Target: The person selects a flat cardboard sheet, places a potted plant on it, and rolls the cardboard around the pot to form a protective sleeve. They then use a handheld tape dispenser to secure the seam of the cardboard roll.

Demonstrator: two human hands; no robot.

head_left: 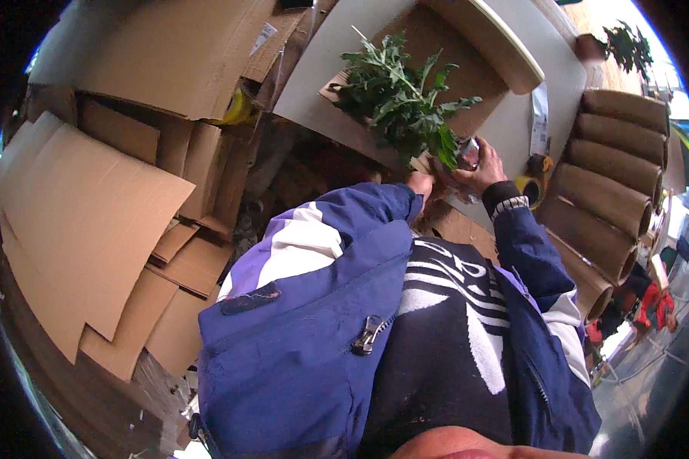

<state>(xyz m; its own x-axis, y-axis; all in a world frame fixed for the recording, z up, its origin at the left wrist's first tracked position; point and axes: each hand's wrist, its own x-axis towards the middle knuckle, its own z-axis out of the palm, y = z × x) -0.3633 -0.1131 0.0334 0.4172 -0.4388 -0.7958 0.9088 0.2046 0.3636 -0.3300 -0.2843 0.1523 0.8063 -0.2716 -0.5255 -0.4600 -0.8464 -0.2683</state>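
Observation:
A bunch of leafy green stems (406, 96) lies across a brown cardboard sheet (478, 80), its lower end toward me. My right hand (488, 170) is curled around a shiny, clear plastic-looking piece (468, 153) beside the lower leaves; its exact kind is unclear. Close by on the left, my left hand (419, 183) is closed at the stem end of the bunch, next to a small pale piece. My sleeve covers part of that hand, and what lies in its fingers cannot be made out. A yellow tape roll (527, 186) sits just right of my right wrist.
Under the cardboard is a white tabletop (314, 88). Several brown cardboard tubes (601, 199) are stacked at the right. Large flat cardboard sheets (92, 222) and a big cardboard piece (157, 53) fill the left side. Another dark leafy plant (628, 47) shows at the far right.

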